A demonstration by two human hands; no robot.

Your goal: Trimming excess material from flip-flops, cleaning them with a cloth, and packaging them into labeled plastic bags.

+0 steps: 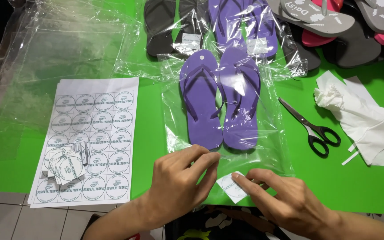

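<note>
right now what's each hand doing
Left hand: fingers pinch the open edge of the clear bag.
Right hand: open, fingertips pressing the round label onto the bag.

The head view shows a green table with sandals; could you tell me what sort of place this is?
Likely a small packing station: purple flip-flops in a clear bag, a sheet of round labels, and more bagged pairs behind.
</note>
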